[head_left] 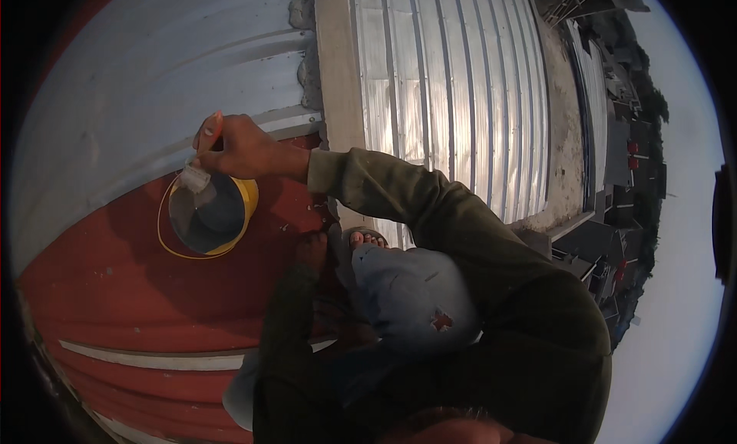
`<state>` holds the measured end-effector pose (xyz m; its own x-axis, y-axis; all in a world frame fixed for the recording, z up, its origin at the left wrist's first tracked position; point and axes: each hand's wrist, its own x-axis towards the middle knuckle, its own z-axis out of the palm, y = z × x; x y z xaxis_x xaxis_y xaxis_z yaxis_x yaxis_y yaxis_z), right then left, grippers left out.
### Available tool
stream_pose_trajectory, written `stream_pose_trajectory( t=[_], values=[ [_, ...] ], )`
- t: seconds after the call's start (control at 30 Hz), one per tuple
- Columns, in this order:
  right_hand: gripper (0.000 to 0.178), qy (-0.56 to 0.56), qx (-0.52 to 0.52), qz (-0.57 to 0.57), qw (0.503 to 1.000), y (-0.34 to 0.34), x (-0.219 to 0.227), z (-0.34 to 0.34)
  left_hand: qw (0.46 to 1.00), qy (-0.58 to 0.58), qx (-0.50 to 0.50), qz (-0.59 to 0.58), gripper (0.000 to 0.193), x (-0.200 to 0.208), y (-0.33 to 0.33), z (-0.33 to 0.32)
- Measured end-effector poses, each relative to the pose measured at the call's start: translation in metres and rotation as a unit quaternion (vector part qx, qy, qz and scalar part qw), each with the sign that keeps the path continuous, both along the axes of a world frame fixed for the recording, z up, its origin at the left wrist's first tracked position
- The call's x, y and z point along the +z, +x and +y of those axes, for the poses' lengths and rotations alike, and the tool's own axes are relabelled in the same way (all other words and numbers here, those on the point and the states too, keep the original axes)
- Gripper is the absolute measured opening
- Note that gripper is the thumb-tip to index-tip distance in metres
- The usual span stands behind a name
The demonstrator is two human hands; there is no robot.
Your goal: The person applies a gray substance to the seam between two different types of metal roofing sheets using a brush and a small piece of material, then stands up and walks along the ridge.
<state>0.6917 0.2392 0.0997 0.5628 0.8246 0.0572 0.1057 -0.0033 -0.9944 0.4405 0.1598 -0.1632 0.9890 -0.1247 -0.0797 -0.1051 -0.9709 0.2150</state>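
My right hand [244, 148] grips a paintbrush [209, 133] by its orange-tipped handle. The brush points downward, and its pale bristles are at the far rim of a yellow bucket [249, 202]. Inside, the bucket is dark grey with a lighter grey patch; how much it holds I cannot make out. Its thin yellow wire handle hangs down over the near side. My left hand [311, 252] is low by the red roof sheet, close to my foot, and deep shadow hides its fingers.
Red metal roofing [153, 290] lies under the bucket, with pale grey painted sheets [169, 60] beyond. A concrete ledge [342, 83] runs alongside, where my sandalled foot [365, 238] stands. Shiny corrugated roofing [461, 99] spreads to the right, with distant rooftops [614, 214] past its edge.
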Motion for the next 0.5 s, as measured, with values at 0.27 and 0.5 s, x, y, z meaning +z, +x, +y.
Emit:
stream_pose_trajectory(
  t=[0.27,0.5],
  values=[
    [0.023,-0.019,-0.023,-0.004,1.0,0.003,-0.019,0.004,0.978,-0.132,0.142,0.074,0.018,0.023,0.0,0.015],
    [0.025,-0.011,-0.026,-0.027,0.999,0.002,-0.006,0.012,0.846,-0.467,0.249,0.062,0.032,0.106,0.084,-0.017]
  ],
)
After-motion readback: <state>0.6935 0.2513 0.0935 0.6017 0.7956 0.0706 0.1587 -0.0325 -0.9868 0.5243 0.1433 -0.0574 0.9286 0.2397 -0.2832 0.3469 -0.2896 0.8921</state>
